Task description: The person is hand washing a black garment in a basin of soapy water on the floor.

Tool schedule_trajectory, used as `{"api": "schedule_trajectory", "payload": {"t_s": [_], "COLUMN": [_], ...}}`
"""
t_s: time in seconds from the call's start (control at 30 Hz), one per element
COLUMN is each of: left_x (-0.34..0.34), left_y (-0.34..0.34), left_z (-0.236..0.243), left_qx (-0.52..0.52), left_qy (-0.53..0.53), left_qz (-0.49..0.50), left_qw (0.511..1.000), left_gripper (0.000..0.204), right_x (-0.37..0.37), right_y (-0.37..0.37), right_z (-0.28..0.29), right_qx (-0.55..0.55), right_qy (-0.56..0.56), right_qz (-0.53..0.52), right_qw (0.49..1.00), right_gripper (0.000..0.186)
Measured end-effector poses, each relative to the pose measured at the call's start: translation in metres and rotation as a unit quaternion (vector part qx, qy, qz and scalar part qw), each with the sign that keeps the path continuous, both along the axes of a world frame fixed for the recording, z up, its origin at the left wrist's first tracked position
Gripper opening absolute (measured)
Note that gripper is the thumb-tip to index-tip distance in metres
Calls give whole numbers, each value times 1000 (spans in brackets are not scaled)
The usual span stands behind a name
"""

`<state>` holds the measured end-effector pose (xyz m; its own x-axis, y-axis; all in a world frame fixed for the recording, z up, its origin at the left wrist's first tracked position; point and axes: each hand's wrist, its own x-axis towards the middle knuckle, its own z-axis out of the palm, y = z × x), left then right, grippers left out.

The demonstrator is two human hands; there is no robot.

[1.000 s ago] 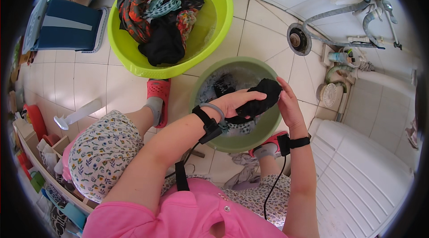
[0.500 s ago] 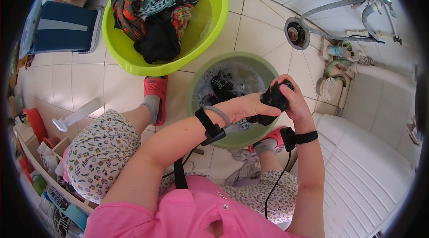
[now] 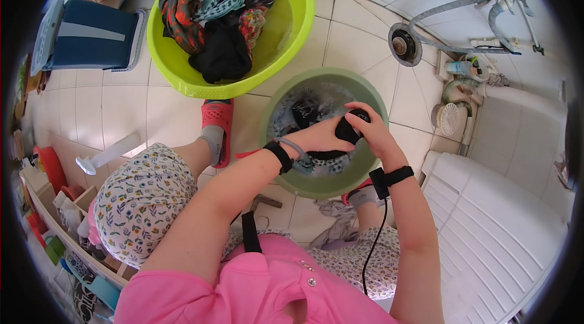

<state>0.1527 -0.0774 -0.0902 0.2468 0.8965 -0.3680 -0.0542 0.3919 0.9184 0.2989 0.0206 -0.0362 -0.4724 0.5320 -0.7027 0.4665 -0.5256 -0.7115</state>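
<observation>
A bunched piece of wet black cloth (image 3: 348,131) is gripped between my two hands, above the right part of a pale green basin (image 3: 368,94). My left hand (image 3: 323,136) has its fingers closed around the cloth's left side. From the right, my right hand (image 3: 372,130) wraps over its top, thumb and fingers pressing in. Part of the cloth hangs below my left hand toward the water. Inside the basin, dark cloth (image 3: 303,112) and a checked cloth (image 3: 331,165) lie in soapy water. My forearms hide the basin's lower left part.
A large yellow-green tub (image 3: 306,23) with wet clothes (image 3: 220,50) stands at the far left. Beside it is a dark blue bin (image 3: 91,35). A floor drain (image 3: 402,44) and hoses (image 3: 450,5) are at far right; a white ribbed panel (image 3: 486,233) lies at right.
Both hands have moved left and a little lower over the basin, with the black cloth still between them. The whole view has shifted slightly.
</observation>
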Motion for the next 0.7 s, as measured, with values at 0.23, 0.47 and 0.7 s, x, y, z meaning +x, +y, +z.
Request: {"api": "schedule_trajectory", "payload": {"t_s": [0.23,0.47,0.7], "left_x": [-17,39,75], "left_y": [29,32,4], "left_z": [46,68,128], "left_qx": [-130,-136,-213], "left_qy": [-196,-295,-580], "left_qz": [-136,105,160], "left_qw": [962,940,770], "left_gripper": [57,55,46], "right_x": [36,62,51], "right_y": [-17,-49,-94], "right_z": [49,60,130], "right_qx": [40,484,713], "right_qy": [90,-29,-44], "right_qz": [-76,-131,-19], "right_qw": [992,865,700], "right_gripper": [54,51,50]}}
